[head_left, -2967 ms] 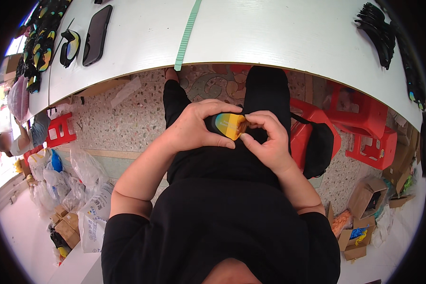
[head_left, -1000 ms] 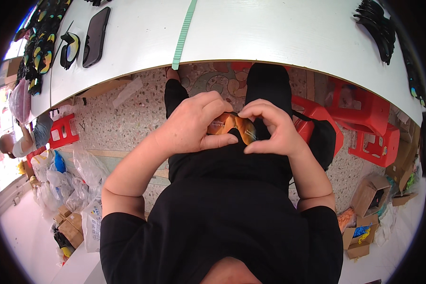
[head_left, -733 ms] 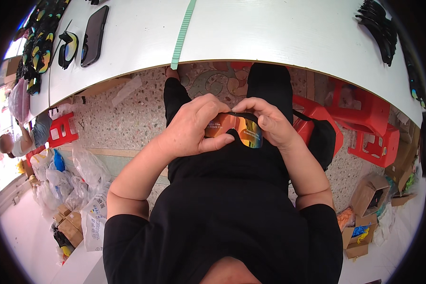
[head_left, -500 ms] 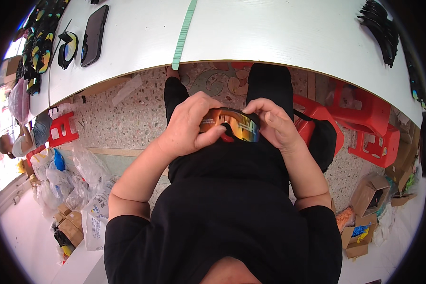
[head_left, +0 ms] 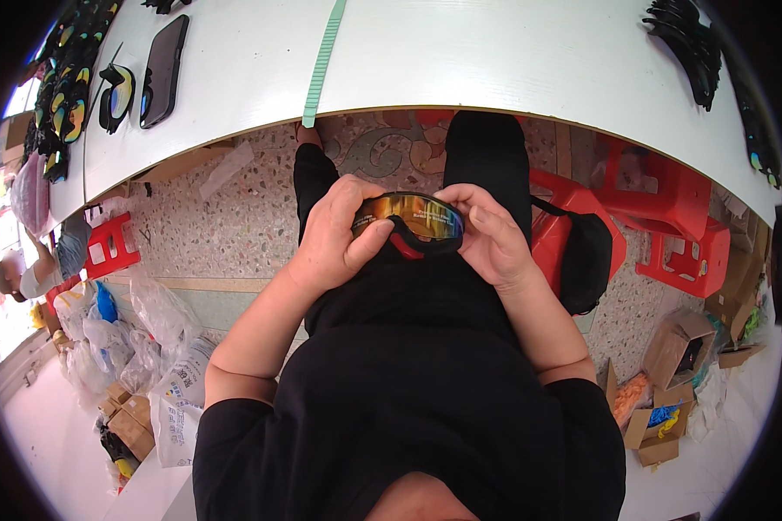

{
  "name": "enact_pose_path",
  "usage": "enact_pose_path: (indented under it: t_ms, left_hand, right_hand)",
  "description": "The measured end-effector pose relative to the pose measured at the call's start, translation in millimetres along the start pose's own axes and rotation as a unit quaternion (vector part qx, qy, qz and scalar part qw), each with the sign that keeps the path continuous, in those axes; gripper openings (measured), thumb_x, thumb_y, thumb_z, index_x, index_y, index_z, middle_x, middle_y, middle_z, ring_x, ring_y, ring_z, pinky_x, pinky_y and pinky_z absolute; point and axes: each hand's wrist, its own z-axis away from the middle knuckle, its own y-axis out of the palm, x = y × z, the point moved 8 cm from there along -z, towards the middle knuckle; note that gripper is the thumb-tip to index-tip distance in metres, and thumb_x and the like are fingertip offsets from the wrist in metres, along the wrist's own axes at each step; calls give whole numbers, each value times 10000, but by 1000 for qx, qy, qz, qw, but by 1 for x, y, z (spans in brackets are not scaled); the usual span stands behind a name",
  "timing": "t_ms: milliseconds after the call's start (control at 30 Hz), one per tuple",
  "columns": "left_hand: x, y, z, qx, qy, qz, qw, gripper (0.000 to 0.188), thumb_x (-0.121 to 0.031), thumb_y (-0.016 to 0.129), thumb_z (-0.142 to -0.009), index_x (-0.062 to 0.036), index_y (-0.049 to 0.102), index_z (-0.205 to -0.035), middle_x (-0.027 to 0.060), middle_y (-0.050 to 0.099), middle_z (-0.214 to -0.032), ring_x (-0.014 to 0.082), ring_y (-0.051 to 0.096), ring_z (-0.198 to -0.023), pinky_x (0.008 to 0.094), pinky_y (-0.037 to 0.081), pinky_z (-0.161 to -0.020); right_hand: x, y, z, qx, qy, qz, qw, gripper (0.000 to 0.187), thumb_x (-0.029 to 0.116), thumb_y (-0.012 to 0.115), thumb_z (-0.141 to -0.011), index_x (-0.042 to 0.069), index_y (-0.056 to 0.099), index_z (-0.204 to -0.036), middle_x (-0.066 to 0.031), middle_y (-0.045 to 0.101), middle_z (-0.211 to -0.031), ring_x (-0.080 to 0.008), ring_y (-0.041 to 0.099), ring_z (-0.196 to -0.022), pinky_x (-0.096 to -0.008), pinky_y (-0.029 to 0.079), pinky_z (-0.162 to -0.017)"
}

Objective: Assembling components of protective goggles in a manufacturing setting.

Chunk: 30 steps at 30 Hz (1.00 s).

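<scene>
Over my lap I hold a pair of wraparound sports glasses with an orange-gold mirrored lens and a black frame; a bit of red shows under the nose gap. My left hand grips the left end, its thumb across the lens front near the nose notch. My right hand is closed round the right end, with the fingertips along the upper edge and the thumb side partly hidden. The lens faces up toward me, roughly level.
On the white table ahead lie a green ridged strip, a black phone, another pair of glasses, and dark parts stacked at right. Red stools stand right. Plastic bags and cartons flank me. Another person sits far left.
The glasses have turned to lie more level, their right end rising, and shifted slightly left with both hands. My right fingers have closed in on the right end. The whole view has shifted slightly.
</scene>
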Motion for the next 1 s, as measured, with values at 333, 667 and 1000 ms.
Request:
enact_pose_path:
  t_ms: [333, 667, 1000]
  left_hand:
    - [12, 3, 9, -38, -30, -21, 999, 310, -242, 642, -874, -22, 566, -1079, 160, 597, -955, 357, 602, -881, 411, 499, -779]
    - [11, 10, 12, -69, -10, -65, 995, 330, -233, 658, -868, -19, 544, -1093, 160, 581, -922, 351, 594, -845, 412, 497, -732]
    - [10, 23, 21, -142, 38, -167, 975, 470, -291, 717, -823, -13, 510, -1141, 168, 550, -933, 340, 580, -795, 418, 492, -668]
  right_hand:
    - [-15, -2, 15, -48, 26, -116, 992, 398, 305, 563, -965, 42, 530, -1261, -108, 625, -1187, -216, 608, -1074, -394, 499, -925]
    - [-10, 7, 12, -79, -39, -65, 994, 340, 216, 538, -980, 35, 554, -1267, -108, 614, -1228, -212, 579, -1134, -382, 454, -994]
    - [-14, -10, 12, -122, -28, -79, 989, 460, 267, 505, -979, 22, 491, -1368, -105, 610, -1220, -215, 564, -1147, -366, 461, -983]
